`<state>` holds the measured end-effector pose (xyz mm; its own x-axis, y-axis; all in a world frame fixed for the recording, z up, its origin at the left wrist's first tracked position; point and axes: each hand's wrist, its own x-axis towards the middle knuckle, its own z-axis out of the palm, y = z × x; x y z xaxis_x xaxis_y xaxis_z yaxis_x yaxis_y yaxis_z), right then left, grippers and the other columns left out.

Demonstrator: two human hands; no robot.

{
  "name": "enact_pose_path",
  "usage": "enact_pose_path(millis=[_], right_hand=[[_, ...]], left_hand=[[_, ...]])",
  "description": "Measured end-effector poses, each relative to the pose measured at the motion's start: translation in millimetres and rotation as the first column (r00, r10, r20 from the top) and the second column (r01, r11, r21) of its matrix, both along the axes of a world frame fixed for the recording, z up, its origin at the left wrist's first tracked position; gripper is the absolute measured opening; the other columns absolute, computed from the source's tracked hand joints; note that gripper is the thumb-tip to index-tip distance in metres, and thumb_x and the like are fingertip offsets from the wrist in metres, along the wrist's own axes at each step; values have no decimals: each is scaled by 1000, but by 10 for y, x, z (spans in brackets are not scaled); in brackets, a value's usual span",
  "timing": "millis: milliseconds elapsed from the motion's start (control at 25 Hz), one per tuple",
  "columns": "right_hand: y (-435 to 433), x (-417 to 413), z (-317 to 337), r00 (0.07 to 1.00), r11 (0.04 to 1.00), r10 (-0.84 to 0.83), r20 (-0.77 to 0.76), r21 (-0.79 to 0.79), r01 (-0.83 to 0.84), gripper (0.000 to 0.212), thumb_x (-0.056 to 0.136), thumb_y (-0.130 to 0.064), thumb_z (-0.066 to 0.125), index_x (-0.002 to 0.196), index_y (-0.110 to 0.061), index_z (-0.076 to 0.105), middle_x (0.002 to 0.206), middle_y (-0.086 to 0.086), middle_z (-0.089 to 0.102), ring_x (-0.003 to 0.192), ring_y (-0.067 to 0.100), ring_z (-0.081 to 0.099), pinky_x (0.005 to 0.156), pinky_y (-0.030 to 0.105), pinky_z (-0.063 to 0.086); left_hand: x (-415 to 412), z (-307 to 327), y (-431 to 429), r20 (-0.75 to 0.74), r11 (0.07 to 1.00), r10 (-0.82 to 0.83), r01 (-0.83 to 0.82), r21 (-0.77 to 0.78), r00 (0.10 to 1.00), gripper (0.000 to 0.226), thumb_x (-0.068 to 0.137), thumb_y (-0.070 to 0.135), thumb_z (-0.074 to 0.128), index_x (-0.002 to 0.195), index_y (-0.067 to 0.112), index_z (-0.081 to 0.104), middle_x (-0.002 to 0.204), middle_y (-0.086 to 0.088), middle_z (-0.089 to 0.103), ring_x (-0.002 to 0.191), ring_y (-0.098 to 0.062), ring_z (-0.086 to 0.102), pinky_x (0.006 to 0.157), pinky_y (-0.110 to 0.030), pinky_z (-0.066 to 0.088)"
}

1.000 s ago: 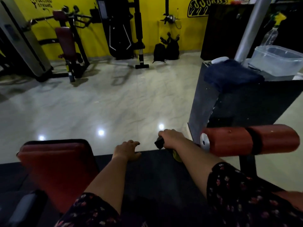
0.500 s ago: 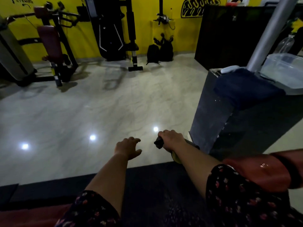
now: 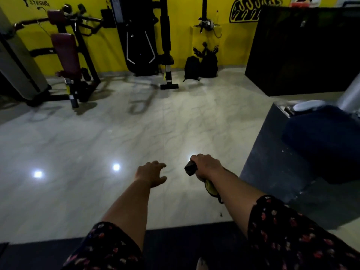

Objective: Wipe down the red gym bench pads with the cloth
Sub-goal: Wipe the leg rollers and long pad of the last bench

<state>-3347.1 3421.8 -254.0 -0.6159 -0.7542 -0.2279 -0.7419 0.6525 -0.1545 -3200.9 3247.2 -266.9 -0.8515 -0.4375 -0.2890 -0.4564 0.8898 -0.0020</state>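
My right hand (image 3: 206, 165) is closed in a fist around a bunched cloth (image 3: 209, 186). A dark end of the cloth sticks out on the left of the fist and a yellow part hangs below the wrist. My left hand (image 3: 152, 173) hovers beside it, palm down, fingers apart, holding nothing. Both hands are held out over the pale floor. No red bench pad of the near bench is in view.
A black mat (image 3: 175, 242) lies along the bottom edge. At right stands a dark box (image 3: 272, 156) with a dark blue towel (image 3: 321, 137) draped on top. Along the yellow back wall are a maroon-padded machine (image 3: 65, 53), a black rack (image 3: 140, 36) and two backpacks (image 3: 201, 64).
The view has lifted: the red seat pad at lower left and the red roller pad at right have dropped out of sight. Both hands keep their pose, the right still gripping the cloth.
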Motion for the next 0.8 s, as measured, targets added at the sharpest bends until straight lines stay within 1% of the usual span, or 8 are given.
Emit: enact_pose_path(millis=[120, 240, 320, 440, 520, 640, 720, 800], right_hand=[[-225, -714, 72, 999, 999, -36, -9, -39, 36, 41, 87, -13, 52, 126, -23, 45, 124, 3, 50, 114, 29, 47, 85, 40, 43], [-298, -1231, 151, 997, 996, -78, -10, -51, 78, 41, 87, -14, 52, 127, -23, 45, 125, 4, 49, 115, 29, 46, 88, 42, 45], [-275, -1490, 85, 995, 994, -101, -7, -32, 101, 40, 88, -14, 52, 127, -22, 45, 126, 4, 49, 115, 30, 46, 90, 43, 45], [-170, -1845, -9, 989, 989, -150, 1, -1, 150, 40, 90, -16, 53, 128, -21, 44, 126, 5, 47, 116, 30, 46, 89, 41, 44], [-99, -2069, -36, 980, 980, -196, 29, 25, 195, 37, 88, -16, 54, 125, -20, 45, 123, 5, 48, 113, 31, 48, 90, 41, 46], [40, -2453, -113, 954, 961, -277, 115, 59, 271, 29, 82, -13, 58, 108, -21, 47, 111, 4, 50, 104, 32, 53, 88, 45, 50], [208, -2650, -199, 922, 928, -370, 114, 85, 362, 33, 78, -10, 61, 106, -22, 48, 108, 5, 51, 98, 31, 55, 84, 46, 53], [415, -2801, -266, 877, 884, -467, 114, 88, 459, 34, 80, -7, 61, 110, -18, 50, 111, 8, 54, 95, 28, 55, 83, 42, 52]], left_hand=[[-770, 152, -134, -32, 1000, -29, 29, 10, 999, 60, 95, 54, 49, 149, 35, 31, 152, 2, 38, 132, -22, 44, 99, -41, 44], [-1335, 212, -226, -48, 998, -63, 64, 23, 997, 60, 95, 53, 49, 150, 36, 31, 151, 3, 38, 132, -22, 44, 98, -41, 44], [-1613, 216, -259, -52, 995, -89, 90, 29, 995, 59, 95, 53, 49, 149, 36, 31, 150, 3, 39, 131, -22, 44, 97, -40, 44], [-2062, 213, -323, -32, 988, -157, 157, 4, 987, 59, 95, 52, 50, 149, 35, 32, 148, 3, 41, 131, -22, 45, 96, -39, 44], [-2371, 185, -334, -34, 977, -211, 212, -1, 977, 59, 95, 52, 50, 149, 35, 33, 148, 3, 41, 130, -22, 45, 96, -39, 44], [-2939, 100, -269, -53, 945, -325, 326, 15, 944, 58, 94, 53, 51, 148, 37, 33, 147, 7, 42, 130, -19, 45, 97, -37, 43], [-3356, 37, -179, -53, 904, -425, 427, 33, 904, 57, 94, 53, 51, 147, 38, 34, 147, 8, 42, 131, -17, 44, 98, -36, 43], [-3759, 2, -50, -50, 833, -549, 551, 49, 834, 57, 95, 51, 52, 147, 37, 35, 147, 7, 42, 132, -17, 44, 98, -36, 44]])
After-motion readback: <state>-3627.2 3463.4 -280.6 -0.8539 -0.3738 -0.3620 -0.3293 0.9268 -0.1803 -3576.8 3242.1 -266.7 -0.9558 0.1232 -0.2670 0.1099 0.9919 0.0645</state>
